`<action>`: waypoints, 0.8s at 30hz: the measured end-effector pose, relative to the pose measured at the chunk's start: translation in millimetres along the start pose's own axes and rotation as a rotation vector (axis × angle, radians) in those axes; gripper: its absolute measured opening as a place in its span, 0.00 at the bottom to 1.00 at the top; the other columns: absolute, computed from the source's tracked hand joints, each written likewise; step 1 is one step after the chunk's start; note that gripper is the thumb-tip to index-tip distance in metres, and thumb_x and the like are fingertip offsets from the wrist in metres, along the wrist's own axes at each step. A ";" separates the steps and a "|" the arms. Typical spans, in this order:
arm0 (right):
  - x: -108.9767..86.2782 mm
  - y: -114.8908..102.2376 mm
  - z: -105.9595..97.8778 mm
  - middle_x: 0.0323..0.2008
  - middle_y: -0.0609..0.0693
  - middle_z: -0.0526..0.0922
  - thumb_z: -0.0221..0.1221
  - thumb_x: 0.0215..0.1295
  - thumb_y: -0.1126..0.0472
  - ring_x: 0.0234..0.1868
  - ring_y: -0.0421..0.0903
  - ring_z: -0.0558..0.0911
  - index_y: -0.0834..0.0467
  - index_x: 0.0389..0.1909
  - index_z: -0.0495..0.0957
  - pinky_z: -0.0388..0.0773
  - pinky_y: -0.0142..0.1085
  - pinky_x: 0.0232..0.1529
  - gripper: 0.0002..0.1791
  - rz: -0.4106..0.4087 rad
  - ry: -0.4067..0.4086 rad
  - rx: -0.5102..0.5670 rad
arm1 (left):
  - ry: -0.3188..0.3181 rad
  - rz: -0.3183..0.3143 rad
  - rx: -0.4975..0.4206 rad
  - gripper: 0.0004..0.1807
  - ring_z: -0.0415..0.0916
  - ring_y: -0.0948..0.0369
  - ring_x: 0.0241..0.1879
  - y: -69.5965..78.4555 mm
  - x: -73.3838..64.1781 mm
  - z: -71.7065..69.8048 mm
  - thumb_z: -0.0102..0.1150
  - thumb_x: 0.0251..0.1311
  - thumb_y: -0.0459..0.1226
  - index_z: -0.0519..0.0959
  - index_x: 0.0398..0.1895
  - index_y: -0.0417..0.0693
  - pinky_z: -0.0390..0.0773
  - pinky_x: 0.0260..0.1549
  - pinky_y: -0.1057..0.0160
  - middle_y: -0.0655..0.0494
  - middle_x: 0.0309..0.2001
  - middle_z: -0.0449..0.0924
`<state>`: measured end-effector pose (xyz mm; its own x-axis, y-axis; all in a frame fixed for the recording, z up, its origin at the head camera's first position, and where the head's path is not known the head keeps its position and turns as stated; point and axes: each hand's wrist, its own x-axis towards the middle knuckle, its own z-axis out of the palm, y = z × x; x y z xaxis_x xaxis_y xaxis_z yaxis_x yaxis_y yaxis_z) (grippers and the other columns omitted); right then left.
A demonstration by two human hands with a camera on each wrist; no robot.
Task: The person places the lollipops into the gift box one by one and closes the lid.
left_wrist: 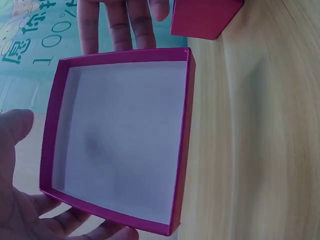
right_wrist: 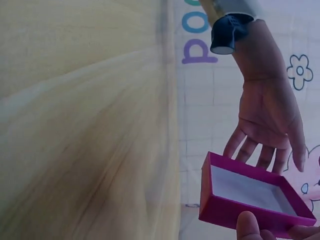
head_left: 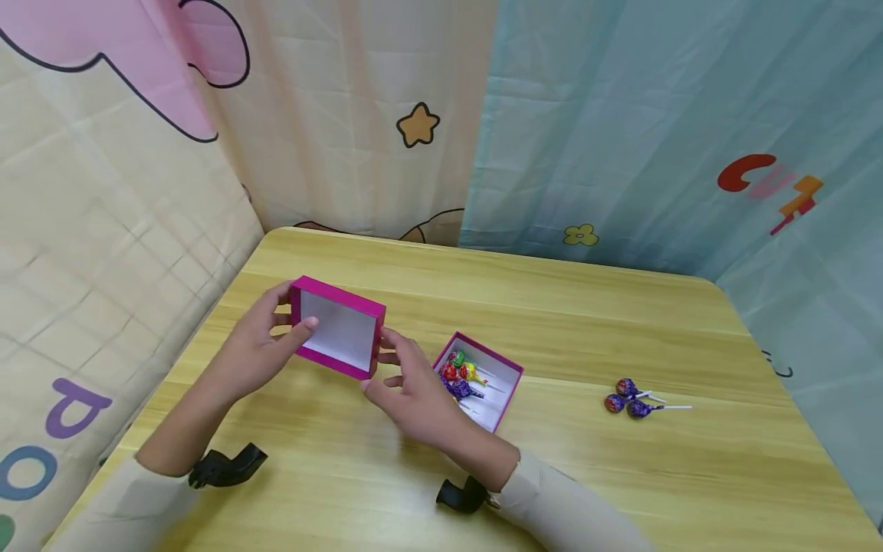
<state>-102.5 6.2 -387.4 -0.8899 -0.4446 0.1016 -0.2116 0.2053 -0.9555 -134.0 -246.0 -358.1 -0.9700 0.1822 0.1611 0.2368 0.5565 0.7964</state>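
Observation:
A shallow magenta box lid [head_left: 338, 294] with a white inside is held up off the table, tilted, its hollow side showing. My left hand [head_left: 257, 354] holds its left edge, fingers behind it; in the left wrist view the thumb stands apart from the rim. At the opposite edge my right hand [head_left: 422, 395] holds the lid, its thumb near the lower corner. A matching magenta box [head_left: 493, 350] sits on the table beyond the right hand. Several wrapped lollipops [head_left: 461, 387] lie in it, partly hidden by that hand.
Three purple-wrapped lollipops [head_left: 639, 409] lie together on the wooden table [head_left: 552, 307], right of the box. Patterned curtains [head_left: 359, 115] hang along the back and sides. Each wrist carries a black camera mount [head_left: 228, 466].

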 end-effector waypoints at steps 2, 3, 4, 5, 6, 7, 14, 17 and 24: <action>2.4 2.3 4.1 0.67 0.40 0.64 0.61 0.69 0.52 0.61 0.41 0.71 0.47 0.77 0.53 0.75 0.35 0.54 0.40 0.040 -0.024 0.013 | -0.042 -0.064 0.025 0.46 0.67 0.34 0.60 -2.9 -0.8 -0.1 0.59 0.68 0.50 0.46 0.78 0.41 0.79 0.46 0.39 0.35 0.68 0.60; 3.5 3.4 5.8 0.66 0.41 0.64 0.61 0.69 0.53 0.61 0.42 0.71 0.47 0.77 0.52 0.75 0.34 0.53 0.40 0.055 -0.034 0.018 | -0.059 -0.094 0.040 0.48 0.66 0.34 0.60 -4.3 -1.2 -0.2 0.59 0.67 0.51 0.43 0.79 0.41 0.79 0.46 0.39 0.33 0.69 0.58; 4.7 4.6 7.2 0.66 0.42 0.64 0.61 0.69 0.53 0.61 0.42 0.71 0.47 0.77 0.52 0.75 0.34 0.53 0.41 0.067 -0.043 0.022 | -0.076 -0.121 0.058 0.50 0.65 0.34 0.61 -5.7 -1.5 -0.2 0.59 0.67 0.52 0.41 0.79 0.41 0.79 0.46 0.40 0.32 0.70 0.57; 5.6 5.7 8.6 0.66 0.43 0.65 0.61 0.69 0.52 0.61 0.43 0.71 0.47 0.78 0.51 0.75 0.34 0.52 0.41 0.079 -0.050 0.026 | -0.091 -0.146 0.073 0.52 0.65 0.33 0.61 -7.3 -1.7 0.1 0.59 0.67 0.53 0.39 0.79 0.40 0.79 0.46 0.40 0.31 0.70 0.56; 6.3 6.7 9.6 0.66 0.44 0.65 0.61 0.69 0.53 0.61 0.43 0.71 0.48 0.78 0.51 0.76 0.34 0.52 0.42 0.088 -0.056 0.030 | -0.107 -0.166 0.081 0.53 0.64 0.33 0.62 -8.7 -1.5 0.5 0.59 0.66 0.53 0.38 0.79 0.40 0.79 0.46 0.40 0.30 0.70 0.55; 7.0 7.9 10.6 0.66 0.44 0.65 0.61 0.69 0.53 0.61 0.43 0.71 0.48 0.78 0.50 0.76 0.34 0.51 0.42 0.097 -0.063 0.034 | -0.122 -0.182 0.087 0.53 0.64 0.33 0.62 -10.2 -1.1 1.0 0.59 0.66 0.54 0.38 0.79 0.39 0.79 0.46 0.40 0.30 0.71 0.55; 7.4 17.2 17.6 0.67 0.46 0.66 0.63 0.67 0.47 0.48 0.40 0.78 0.42 0.78 0.50 0.79 0.34 0.42 0.44 0.203 -0.107 -0.018 | -0.204 -0.248 0.108 0.53 0.64 0.33 0.63 -19.7 1.2 5.8 0.56 0.67 0.57 0.38 0.78 0.37 0.77 0.49 0.39 0.28 0.71 0.55; 6.4 20.9 20.9 0.69 0.51 0.65 0.63 0.66 0.47 0.38 0.40 0.79 0.42 0.78 0.50 0.79 0.35 0.37 0.44 0.233 -0.123 -0.031 | -0.227 -0.247 0.118 0.53 0.65 0.33 0.63 -23.2 1.9 7.8 0.55 0.68 0.57 0.39 0.78 0.35 0.75 0.51 0.37 0.26 0.68 0.58; 5.4 28.1 25.8 0.73 0.51 0.61 0.62 0.66 0.44 0.51 0.39 0.77 0.47 0.78 0.50 0.74 0.36 0.55 0.45 0.226 -0.142 -0.135 | -0.296 -0.296 0.155 0.55 0.63 0.32 0.64 -32.2 2.6 14.4 0.54 0.67 0.59 0.38 0.77 0.33 0.69 0.55 0.34 0.23 0.67 0.59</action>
<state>-102.8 -13.0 -420.8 -0.8574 -0.4896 -0.1587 -0.0742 0.4227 -0.9032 -143.3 -251.8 -391.7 -0.9448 0.2087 -0.2525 -0.0210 0.7306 0.6824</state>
